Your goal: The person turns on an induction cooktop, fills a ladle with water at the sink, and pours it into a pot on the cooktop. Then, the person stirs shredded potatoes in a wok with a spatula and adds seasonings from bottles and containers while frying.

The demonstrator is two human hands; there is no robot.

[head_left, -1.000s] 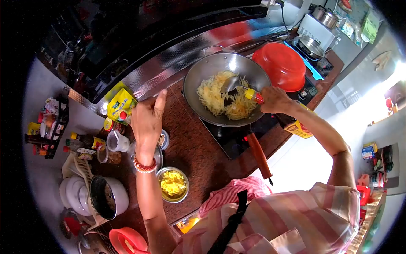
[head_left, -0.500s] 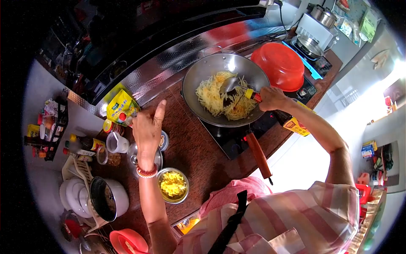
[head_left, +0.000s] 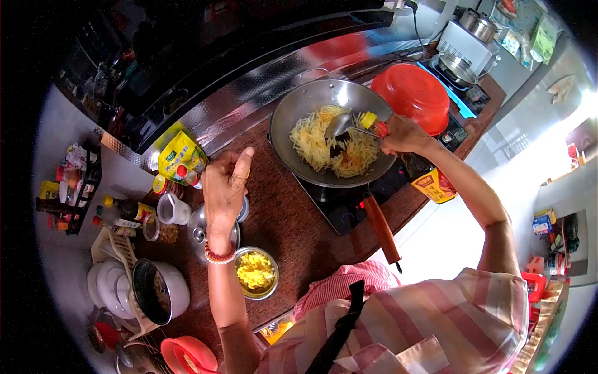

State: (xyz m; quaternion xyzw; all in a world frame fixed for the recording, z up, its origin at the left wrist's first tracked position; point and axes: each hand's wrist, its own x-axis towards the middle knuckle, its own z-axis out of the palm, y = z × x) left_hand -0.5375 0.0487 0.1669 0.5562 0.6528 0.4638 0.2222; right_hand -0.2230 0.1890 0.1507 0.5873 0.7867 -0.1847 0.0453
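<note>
My right hand (head_left: 403, 135) is closed around a dark sauce bottle (head_left: 434, 186) near its red and yellow neck, which leans over the wok's right rim. A metal ladle (head_left: 339, 126) rests among pale shreds (head_left: 314, 140) in the wok (head_left: 324, 90), its handle running under that hand. Brown sauce colours the shreds on the right. Above the counter, my left hand (head_left: 225, 187) has curled fingers and a raised thumb; whatever they hold is hidden. Beside it are a red-capped bottle (head_left: 189, 177) and a yellow pouch (head_left: 179, 154). Below its wrist sits a bowl of yellow food (head_left: 256, 272).
A red basin (head_left: 414, 96) lies behind the wok. The wok's wooden handle (head_left: 381, 229) points towards my body. Bottles and jars, a metal lid (head_left: 198, 235), a deep pot (head_left: 177, 290) and a red bowl (head_left: 189, 355) stand at the left. Another pan (head_left: 458, 68) is at the back right.
My left hand has shifted right, away from the red-capped bottle. The yellow neck of the bottle in my right hand has risen, and its label has swung slightly down.
</note>
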